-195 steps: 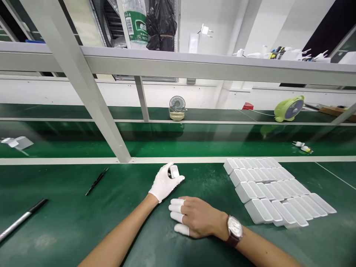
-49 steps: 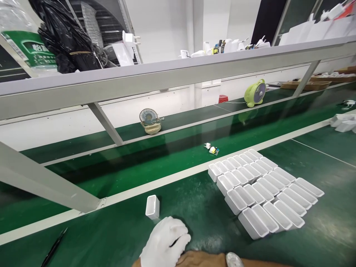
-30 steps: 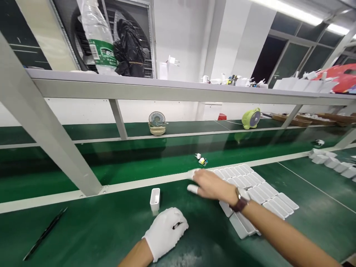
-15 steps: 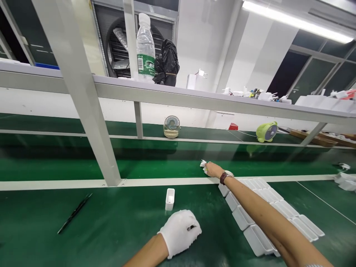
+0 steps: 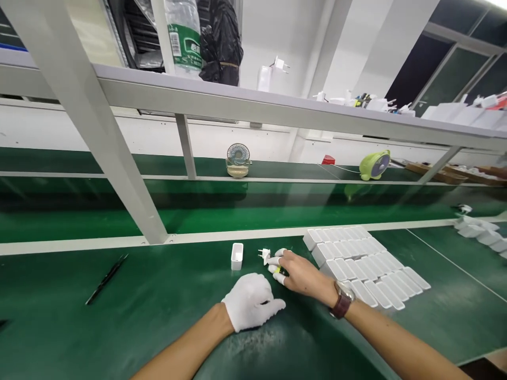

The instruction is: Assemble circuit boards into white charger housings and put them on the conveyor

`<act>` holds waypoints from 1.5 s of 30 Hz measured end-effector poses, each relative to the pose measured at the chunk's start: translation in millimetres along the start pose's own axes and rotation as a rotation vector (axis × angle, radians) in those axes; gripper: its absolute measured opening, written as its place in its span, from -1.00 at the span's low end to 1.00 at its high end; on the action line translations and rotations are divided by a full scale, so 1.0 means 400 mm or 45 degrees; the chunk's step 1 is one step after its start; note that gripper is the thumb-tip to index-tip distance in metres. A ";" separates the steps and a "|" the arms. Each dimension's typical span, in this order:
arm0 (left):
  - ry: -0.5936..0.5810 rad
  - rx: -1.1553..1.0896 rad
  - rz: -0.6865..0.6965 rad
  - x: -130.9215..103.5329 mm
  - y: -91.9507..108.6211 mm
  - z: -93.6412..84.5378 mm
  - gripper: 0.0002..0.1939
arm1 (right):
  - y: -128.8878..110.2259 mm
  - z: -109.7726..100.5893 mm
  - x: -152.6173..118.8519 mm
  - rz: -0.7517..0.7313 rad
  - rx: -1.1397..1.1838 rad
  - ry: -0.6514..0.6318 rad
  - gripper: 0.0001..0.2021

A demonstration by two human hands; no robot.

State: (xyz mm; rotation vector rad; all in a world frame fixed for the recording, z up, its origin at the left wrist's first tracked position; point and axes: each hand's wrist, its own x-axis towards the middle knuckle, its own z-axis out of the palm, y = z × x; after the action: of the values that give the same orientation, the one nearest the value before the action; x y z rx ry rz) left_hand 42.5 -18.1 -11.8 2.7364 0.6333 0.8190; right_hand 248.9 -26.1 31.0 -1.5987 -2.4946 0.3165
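Note:
My right hand [image 5: 301, 273], with white fingertip covers and a watch on the wrist, holds a small white plug piece [image 5: 265, 256] with two pins pointing left; a bit of yellow and black shows under its fingers. My left hand [image 5: 252, 302], in a white glove, rests on the green table, fingers curled and thumb pointing right; whether it holds anything is hidden. Just beyond it, a small open white box [image 5: 236, 256] stands on the table. Rows of white boxes [image 5: 364, 261] lie right of my right hand.
A black pen-like tool [image 5: 106, 278] lies at the left. A slanted metal post [image 5: 114, 153] rises from the pale strip behind the table [image 5: 178, 327]. Farther back are a small fan [image 5: 238, 160] and a green fan [image 5: 374, 164]. More white pieces [image 5: 481, 232] lie far right.
My right hand has come back from the green surface beyond the strip, bringing the plug piece near the small box. My left thumb now extends farther from the curled fingers. The view has tilted downward.

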 end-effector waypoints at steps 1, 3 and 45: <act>0.010 0.011 0.016 0.002 0.000 -0.004 -0.52 | -0.014 0.004 -0.028 -0.005 0.020 0.025 -0.68; 0.000 0.040 0.057 0.009 0.004 -0.015 -0.54 | -0.034 -0.001 -0.075 -0.015 0.078 0.108 -0.60; 0.348 0.106 -0.393 -0.040 -0.029 -0.052 -0.36 | -0.015 0.059 -0.100 -0.454 0.602 0.750 -0.36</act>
State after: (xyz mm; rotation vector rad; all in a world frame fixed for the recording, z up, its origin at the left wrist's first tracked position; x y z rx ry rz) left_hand 14.9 -13.7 -5.9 2.5207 1.1335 1.1154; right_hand 254.2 -67.0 8.9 -0.8792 -1.9942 0.3003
